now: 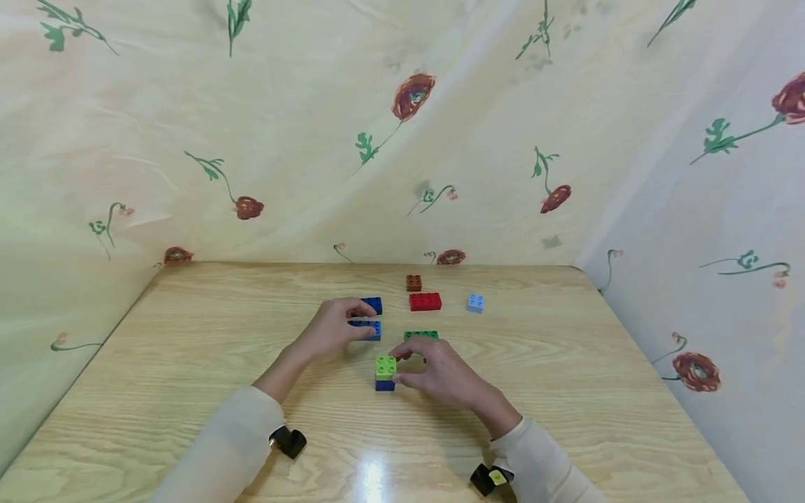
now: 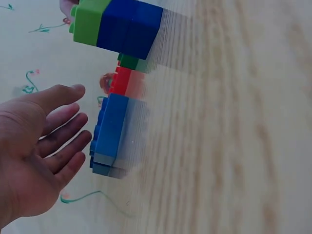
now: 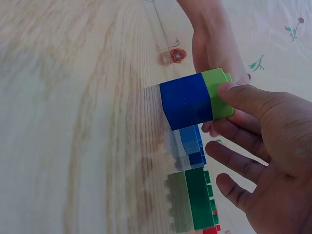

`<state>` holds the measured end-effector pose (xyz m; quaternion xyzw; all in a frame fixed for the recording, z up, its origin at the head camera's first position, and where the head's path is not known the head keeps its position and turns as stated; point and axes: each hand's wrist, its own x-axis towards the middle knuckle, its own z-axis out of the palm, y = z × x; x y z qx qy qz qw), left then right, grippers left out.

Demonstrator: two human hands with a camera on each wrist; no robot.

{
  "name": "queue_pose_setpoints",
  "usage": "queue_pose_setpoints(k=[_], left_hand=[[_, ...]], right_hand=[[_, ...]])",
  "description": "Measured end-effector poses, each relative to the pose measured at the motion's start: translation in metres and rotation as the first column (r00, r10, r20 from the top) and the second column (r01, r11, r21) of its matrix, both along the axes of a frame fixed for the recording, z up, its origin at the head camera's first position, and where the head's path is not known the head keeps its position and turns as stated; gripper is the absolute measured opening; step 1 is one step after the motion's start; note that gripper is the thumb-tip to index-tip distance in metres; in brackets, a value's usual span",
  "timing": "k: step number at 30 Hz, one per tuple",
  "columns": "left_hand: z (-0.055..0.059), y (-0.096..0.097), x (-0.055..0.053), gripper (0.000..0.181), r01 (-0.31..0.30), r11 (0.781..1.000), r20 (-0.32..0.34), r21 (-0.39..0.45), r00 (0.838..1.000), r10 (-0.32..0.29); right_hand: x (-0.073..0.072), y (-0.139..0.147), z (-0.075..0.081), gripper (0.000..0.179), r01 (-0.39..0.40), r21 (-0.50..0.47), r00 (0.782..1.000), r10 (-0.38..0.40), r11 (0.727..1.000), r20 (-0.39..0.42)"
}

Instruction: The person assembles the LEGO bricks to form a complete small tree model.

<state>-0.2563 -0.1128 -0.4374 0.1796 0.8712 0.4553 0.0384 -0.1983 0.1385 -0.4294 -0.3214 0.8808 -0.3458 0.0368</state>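
Note:
A lime green brick point(image 1: 386, 367) with studs up tops a stack standing on the table. Beneath it are what look like two dark blue bricks point(image 3: 187, 101). My right hand point(image 1: 446, 374) pinches the lime green brick at its right side, thumb against the near face and index finger behind. My left hand point(image 1: 330, 327) hovers by a blue brick point(image 1: 375, 330), thumb and fingers loosely spread. In the left wrist view, a gap shows between the fingertips point(image 2: 84, 139) and that blue brick. Another darker blue brick point(image 1: 374, 304) lies just behind it, partly covered by the left fingers.
A green brick point(image 1: 421, 334) lies beyond the right hand, partly hidden. Farther back are a red brick point(image 1: 425, 301), a small brown brick point(image 1: 413, 282) and a small light blue brick point(image 1: 474, 302). Flowered cloth point(image 1: 302, 140) hangs behind the wooden table point(image 1: 189, 335).

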Motion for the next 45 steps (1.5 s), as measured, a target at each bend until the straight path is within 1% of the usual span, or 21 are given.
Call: queue_pose_setpoints(k=[5,8,17,21,25,29,33,37,43,45], left_hand=[[-0.008,0.002,-0.008,0.033,-0.011,0.996,-0.013,-0.088,1.000,0.010],[-0.011,0.002,-0.010,0.033,-0.012,0.993,-0.015,-0.117,1.000,0.010],[-0.020,-0.003,-0.015,0.032,-0.026,0.991,0.010,-0.134,1.000,0.028],[-0.021,-0.004,-0.015,0.033,-0.026,0.989,0.002,-0.146,1.000,0.026],[-0.021,-0.005,-0.014,0.032,-0.023,0.986,0.000,-0.164,1.000,0.023],[-0.018,-0.006,-0.010,0.031,-0.013,0.985,-0.001,-0.172,1.000,0.013],[-0.013,-0.008,-0.004,0.031,-0.002,0.990,-0.018,-0.140,1.000,0.000],[-0.006,-0.014,0.004,0.031,0.010,0.994,-0.044,-0.111,0.999,-0.015],[0.004,-0.020,0.018,0.032,0.007,0.997,-0.029,-0.078,1.000,-0.009],[0.009,-0.021,0.023,0.032,0.014,0.997,-0.034,-0.070,0.999,-0.016]], right_hand=[[0.000,0.000,-0.001,0.030,-0.002,-0.002,1.000,0.002,1.000,0.000],[0.000,-0.001,-0.002,0.030,-0.002,-0.003,1.000,0.002,1.000,0.003],[0.001,-0.002,-0.001,0.031,0.000,-0.006,1.000,0.000,1.000,-0.009],[0.001,-0.002,-0.002,0.031,0.004,-0.005,1.000,-0.004,1.000,-0.023],[0.002,-0.001,-0.002,0.031,0.002,-0.007,1.000,-0.002,1.000,-0.015],[0.002,-0.001,-0.003,0.031,0.001,-0.007,1.000,-0.001,1.000,-0.007],[0.003,-0.001,-0.003,0.030,0.002,-0.008,1.000,-0.002,1.000,-0.009],[0.003,-0.001,-0.002,0.031,0.001,-0.009,1.000,-0.002,1.000,-0.008],[0.004,-0.001,-0.001,0.031,0.005,-0.004,1.000,-0.005,1.000,-0.015],[0.004,-0.001,-0.001,0.031,0.007,-0.002,1.000,-0.007,1.000,-0.019]])
